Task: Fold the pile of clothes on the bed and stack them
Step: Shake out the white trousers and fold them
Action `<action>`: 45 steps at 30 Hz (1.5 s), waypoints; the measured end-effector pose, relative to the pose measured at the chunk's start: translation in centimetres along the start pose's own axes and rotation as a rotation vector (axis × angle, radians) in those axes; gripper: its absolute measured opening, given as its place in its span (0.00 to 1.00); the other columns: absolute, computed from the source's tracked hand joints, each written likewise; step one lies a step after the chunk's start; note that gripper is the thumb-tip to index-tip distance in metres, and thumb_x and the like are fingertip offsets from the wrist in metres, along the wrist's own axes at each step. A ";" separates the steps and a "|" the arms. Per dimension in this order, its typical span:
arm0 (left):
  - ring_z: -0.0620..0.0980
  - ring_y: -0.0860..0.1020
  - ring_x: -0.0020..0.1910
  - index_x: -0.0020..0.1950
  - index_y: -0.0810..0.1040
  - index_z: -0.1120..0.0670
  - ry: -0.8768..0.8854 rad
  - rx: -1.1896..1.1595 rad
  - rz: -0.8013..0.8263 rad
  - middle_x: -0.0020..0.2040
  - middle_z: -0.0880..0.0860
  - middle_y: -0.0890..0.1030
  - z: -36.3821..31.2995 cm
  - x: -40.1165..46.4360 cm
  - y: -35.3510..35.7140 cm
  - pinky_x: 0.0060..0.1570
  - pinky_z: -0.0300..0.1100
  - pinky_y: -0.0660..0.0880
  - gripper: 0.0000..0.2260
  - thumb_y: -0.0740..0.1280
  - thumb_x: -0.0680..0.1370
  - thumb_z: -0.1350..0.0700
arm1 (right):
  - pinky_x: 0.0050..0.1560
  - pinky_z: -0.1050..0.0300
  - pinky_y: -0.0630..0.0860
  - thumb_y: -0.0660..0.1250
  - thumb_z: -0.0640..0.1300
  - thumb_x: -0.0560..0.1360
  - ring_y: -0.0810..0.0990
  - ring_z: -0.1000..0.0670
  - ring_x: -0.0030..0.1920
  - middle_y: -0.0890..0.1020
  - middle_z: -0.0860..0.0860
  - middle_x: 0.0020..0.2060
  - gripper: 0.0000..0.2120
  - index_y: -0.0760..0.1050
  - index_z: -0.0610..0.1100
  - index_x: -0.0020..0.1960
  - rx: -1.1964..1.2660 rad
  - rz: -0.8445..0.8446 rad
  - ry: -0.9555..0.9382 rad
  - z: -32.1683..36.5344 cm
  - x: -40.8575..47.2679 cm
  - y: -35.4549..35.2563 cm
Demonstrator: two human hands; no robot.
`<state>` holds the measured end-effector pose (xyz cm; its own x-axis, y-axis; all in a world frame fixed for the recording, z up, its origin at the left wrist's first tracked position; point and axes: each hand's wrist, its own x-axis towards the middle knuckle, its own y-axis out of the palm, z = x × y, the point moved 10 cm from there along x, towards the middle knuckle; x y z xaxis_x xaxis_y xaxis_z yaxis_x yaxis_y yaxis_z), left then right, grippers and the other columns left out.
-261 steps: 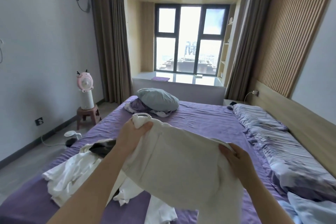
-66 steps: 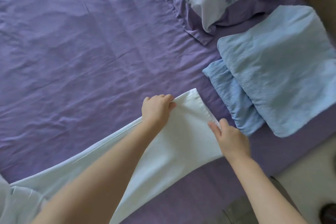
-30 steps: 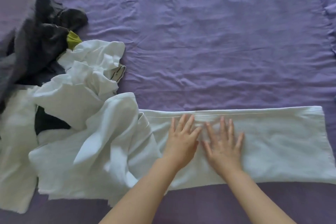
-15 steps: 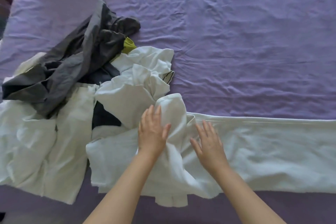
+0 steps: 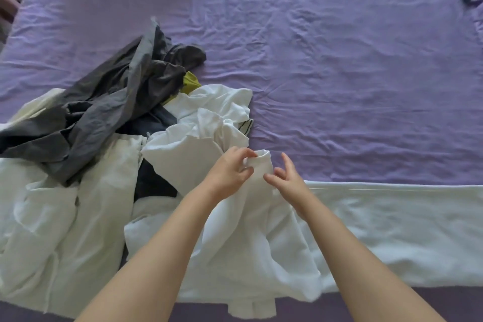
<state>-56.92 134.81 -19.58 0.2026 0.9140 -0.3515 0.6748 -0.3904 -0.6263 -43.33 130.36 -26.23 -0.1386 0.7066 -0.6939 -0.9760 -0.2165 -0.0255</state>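
Both forearms are bare to the frame's edge, no sleeves visible.

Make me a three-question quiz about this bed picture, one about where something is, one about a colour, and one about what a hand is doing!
1. Where is the dark grey garment?
A. left of the hands
B. right of them
C. on the floor

2. What colour is the bed sheet?
A. green
B. purple
C. red

3. What is the left hand doing?
A. lying flat
B. pointing
C. pinching the white trousers

Answers: 1 A, it lies in the pile on the left. 2 B, purple all over. 3 C, its fingers grip a raised white fold.
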 end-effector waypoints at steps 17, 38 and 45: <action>0.57 0.70 0.67 0.73 0.62 0.60 -0.830 -0.421 -0.271 0.69 0.59 0.68 9.4 -6.9 1.6 0.61 0.45 0.68 0.34 0.73 0.73 0.51 | 0.34 0.58 0.78 0.67 0.36 0.74 0.82 0.52 0.36 0.83 0.50 0.38 0.05 0.77 0.43 0.49 0.573 -0.059 -0.105 2.8 -1.3 -3.4; 0.41 0.72 0.30 0.40 0.75 0.48 -0.001 -0.352 0.106 0.34 0.44 0.74 -27.7 8.1 12.7 0.29 0.31 0.68 0.07 0.67 0.78 0.53 | 0.44 0.72 0.74 0.71 0.49 0.71 0.80 0.63 0.46 0.84 0.59 0.44 0.08 0.80 0.53 0.51 0.342 -0.648 -0.388 -2.3 -17.1 -33.9; 0.45 0.66 0.26 0.37 0.76 0.55 0.092 -0.109 0.287 0.28 0.45 0.69 -37.1 11.2 26.5 0.29 0.38 0.63 0.10 0.66 0.77 0.53 | 0.41 0.63 0.72 0.67 0.48 0.76 0.75 0.58 0.36 0.81 0.54 0.35 0.07 0.78 0.47 0.42 0.266 -0.864 -0.246 -9.9 -21.2 -44.9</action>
<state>-10.39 138.81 -14.31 0.4558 0.7762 -0.4356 0.6514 -0.6244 -0.4310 5.05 118.42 -17.50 0.6507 0.6797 -0.3386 -0.7592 0.5902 -0.2743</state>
